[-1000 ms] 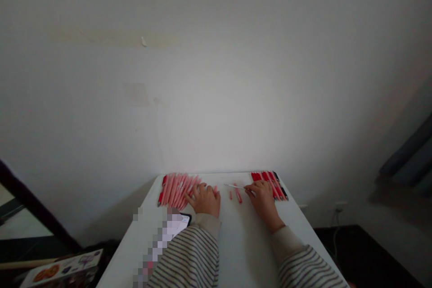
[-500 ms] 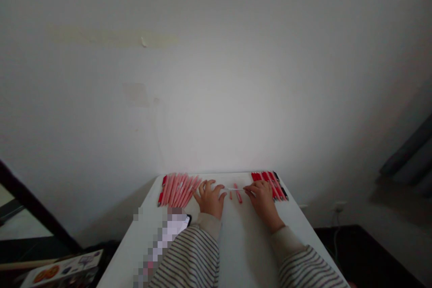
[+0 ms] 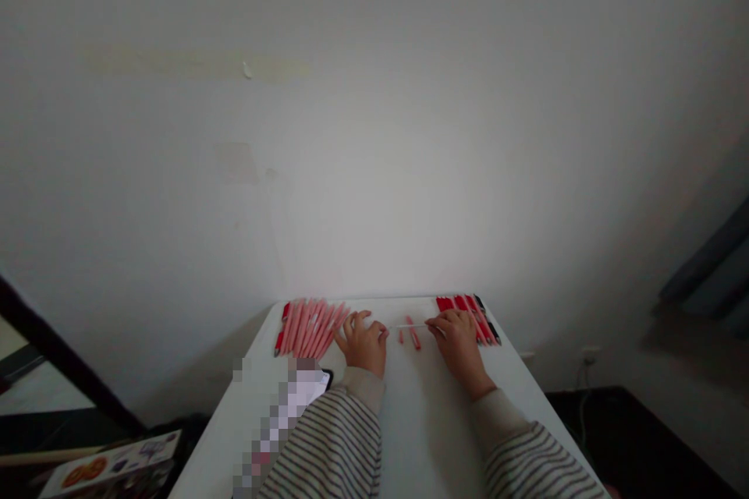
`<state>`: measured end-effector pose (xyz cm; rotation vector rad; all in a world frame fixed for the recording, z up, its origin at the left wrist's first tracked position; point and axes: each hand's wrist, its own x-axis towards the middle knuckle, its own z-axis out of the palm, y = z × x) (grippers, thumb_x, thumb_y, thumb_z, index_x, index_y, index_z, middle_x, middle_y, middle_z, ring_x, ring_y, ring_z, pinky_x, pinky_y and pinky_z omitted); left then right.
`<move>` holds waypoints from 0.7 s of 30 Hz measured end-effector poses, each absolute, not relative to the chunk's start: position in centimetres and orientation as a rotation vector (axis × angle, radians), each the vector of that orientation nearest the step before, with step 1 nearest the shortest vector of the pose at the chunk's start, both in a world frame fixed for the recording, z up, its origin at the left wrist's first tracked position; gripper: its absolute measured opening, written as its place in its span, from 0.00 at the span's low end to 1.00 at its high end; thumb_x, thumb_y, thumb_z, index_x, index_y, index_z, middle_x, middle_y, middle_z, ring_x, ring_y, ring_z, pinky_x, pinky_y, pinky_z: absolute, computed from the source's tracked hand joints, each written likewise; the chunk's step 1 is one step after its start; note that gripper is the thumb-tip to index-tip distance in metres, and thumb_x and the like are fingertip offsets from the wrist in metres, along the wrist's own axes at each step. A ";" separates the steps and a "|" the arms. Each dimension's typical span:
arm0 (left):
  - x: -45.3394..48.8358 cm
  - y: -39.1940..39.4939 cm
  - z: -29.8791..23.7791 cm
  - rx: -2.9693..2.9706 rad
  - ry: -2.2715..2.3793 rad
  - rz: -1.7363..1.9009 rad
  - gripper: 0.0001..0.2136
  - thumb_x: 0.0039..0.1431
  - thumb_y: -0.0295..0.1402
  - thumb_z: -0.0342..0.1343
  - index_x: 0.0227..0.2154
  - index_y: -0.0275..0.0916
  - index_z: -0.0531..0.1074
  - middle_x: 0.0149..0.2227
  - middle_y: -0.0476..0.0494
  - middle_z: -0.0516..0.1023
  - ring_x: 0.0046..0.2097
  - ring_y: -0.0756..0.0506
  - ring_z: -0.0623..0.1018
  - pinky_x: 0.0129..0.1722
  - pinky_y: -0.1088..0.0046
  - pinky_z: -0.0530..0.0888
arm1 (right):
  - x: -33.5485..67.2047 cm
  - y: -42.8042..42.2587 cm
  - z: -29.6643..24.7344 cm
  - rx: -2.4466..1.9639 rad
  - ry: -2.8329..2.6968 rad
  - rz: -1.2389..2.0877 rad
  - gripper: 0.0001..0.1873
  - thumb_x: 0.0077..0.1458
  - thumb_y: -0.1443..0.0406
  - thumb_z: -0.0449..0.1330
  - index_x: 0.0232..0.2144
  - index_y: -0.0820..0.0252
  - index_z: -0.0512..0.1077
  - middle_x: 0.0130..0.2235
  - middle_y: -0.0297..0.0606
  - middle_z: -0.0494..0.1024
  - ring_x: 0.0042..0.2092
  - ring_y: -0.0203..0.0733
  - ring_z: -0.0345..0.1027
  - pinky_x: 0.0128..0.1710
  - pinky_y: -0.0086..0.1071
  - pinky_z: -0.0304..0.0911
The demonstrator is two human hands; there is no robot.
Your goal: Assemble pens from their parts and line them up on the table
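A thin white pen refill (image 3: 408,326) stretches level between my two hands. My left hand (image 3: 366,343) pinches its left end between thumb and forefinger, the other fingers spread. At its right end the fingertips of my right hand (image 3: 456,339) are closed on it. Just below the refill lie a pink pen barrel (image 3: 414,334) and a short pink pen piece (image 3: 401,337). Left of my left hand is a fanned pile of pink pens (image 3: 307,327). Red, pink and black pens (image 3: 484,323) lie beside my right hand, which partly covers them.
The white table (image 3: 409,421) stands against a grey wall (image 3: 374,132). A phone (image 3: 310,386), partly pixelated, lies by my left forearm. On the floor side at lower left is a printed box (image 3: 111,464). A wall socket with a cable (image 3: 588,359) is at right.
My right hand has shifted slightly to the right along with the refill's end. My left thumb and forefinger have come closer together. The pens lie as before.
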<state>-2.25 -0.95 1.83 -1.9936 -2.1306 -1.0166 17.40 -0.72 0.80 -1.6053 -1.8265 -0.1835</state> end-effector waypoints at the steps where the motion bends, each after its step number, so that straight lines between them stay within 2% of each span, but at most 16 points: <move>1: -2.3 -1.0 1.9 -1.999 -2.134 -1.006 0.02 0.49 0.33 0.61 0.26 0.49 0.78 0.51 0.50 0.73 0.59 0.38 0.62 0.59 0.40 0.48 | 17.4 -0.7 0.8 -1.611 -1.823 -0.180 0.07 0.55 0.65 0.60 0.34 0.49 0.79 0.36 0.37 0.76 0.44 0.46 0.61 0.49 0.41 0.52; 8: -2.3 -1.2 1.9 -1.988 -2.153 -0.934 0.03 0.50 0.33 0.60 0.26 0.48 0.78 0.52 0.50 0.74 0.59 0.37 0.61 0.60 0.38 0.45 | 17.6 -0.5 0.6 -1.627 -1.819 -0.166 0.07 0.56 0.64 0.59 0.35 0.50 0.78 0.37 0.37 0.76 0.44 0.45 0.62 0.49 0.41 0.51; 21: -2.5 -1.0 1.8 -1.968 -2.193 -0.913 0.04 0.51 0.33 0.60 0.28 0.48 0.79 0.52 0.50 0.74 0.60 0.36 0.61 0.59 0.39 0.46 | 17.5 -0.4 0.4 -1.610 -1.828 -0.149 0.07 0.56 0.64 0.59 0.35 0.52 0.78 0.37 0.38 0.76 0.44 0.45 0.63 0.51 0.42 0.50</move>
